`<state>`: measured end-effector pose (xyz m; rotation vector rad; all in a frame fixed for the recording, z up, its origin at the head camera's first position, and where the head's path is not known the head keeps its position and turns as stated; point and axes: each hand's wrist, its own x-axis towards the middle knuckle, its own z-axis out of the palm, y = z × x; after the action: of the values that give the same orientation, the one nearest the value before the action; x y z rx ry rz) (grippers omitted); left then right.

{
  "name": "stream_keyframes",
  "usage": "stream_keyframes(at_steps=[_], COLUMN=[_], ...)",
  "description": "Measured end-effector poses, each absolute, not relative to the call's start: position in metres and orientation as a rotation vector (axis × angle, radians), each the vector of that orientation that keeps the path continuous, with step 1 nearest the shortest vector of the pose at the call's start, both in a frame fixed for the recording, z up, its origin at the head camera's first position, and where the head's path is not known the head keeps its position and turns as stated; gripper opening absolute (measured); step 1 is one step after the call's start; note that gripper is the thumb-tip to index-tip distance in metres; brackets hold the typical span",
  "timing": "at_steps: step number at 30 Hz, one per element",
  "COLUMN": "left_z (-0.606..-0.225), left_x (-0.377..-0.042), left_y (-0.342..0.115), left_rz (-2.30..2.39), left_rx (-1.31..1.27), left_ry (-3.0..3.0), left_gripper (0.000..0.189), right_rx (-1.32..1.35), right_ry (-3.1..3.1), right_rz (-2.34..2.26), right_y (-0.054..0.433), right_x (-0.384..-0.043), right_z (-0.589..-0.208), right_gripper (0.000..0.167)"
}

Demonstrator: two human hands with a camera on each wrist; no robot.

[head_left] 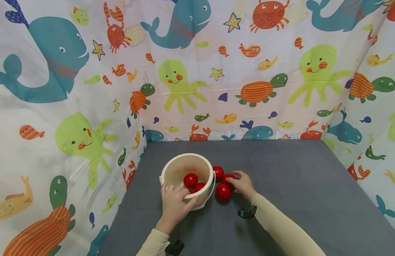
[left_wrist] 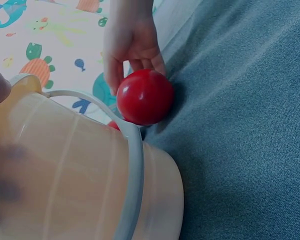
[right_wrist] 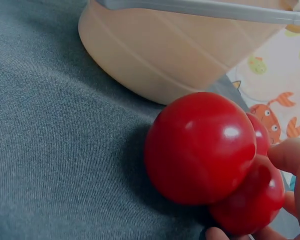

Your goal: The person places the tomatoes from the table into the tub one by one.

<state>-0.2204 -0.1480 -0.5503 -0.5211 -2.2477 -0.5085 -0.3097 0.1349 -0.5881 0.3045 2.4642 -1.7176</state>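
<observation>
My left hand [head_left: 175, 204] grips the near rim of a cream bucket [head_left: 173, 170], which tilts slightly toward me. Inside it lie red balls [head_left: 190, 180], partly covered by the rim and fingers. Just right of the bucket, three more glossy red balls sit close together on the cloth: a near one [head_left: 223, 192], a far one [head_left: 218, 173] and a right one [head_left: 228, 180]. My right hand [head_left: 245, 185] holds the right ball, thumb and fingers around its side in the right wrist view. The near ball [right_wrist: 200, 148] stands in front of it there.
Dark grey cloth covers the table [head_left: 280, 170]. A white curtain [head_left: 197, 103] printed with sea animals hangs behind it and along both sides. The bucket's pale handle [left_wrist: 135, 170] hangs down on its right side, beside the balls.
</observation>
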Motion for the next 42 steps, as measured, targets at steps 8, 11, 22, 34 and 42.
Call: stream_keyframes(at_steps=[8, 11, 22, 34, 42], left_z=[-0.553, -0.553, -0.551, -0.550, -0.551], left_x=[-0.222, -0.222, -0.221, -0.219, -0.220], left_y=[-0.148, -0.148, -0.148, -0.149, -0.148], left_rz=[-0.510, -0.512, -0.519, -0.500, -0.496], left_rx=[-0.521, -0.515, -0.517, -0.502, -0.511], left_ry=[-2.242, -2.246, -2.266, -2.287, -2.276], left_gripper=[0.020, 0.021, 0.020, 0.022, 0.021], right_rx=[0.331, 0.336, 0.342, 0.409, 0.370], right_ry=[2.526, 2.535, 2.507, 2.434, 2.445], right_rz=[-1.696, -1.711, -1.784, -1.880, -1.876], right_y=[0.129, 0.128, 0.138, 0.158, 0.169], right_x=[-0.310, -0.310, -0.308, -0.303, -0.297], right_z=[-0.589, -0.590, -0.593, -0.588, -0.565], right_gripper=[0.056, 0.053, 0.051, 0.051, 0.053])
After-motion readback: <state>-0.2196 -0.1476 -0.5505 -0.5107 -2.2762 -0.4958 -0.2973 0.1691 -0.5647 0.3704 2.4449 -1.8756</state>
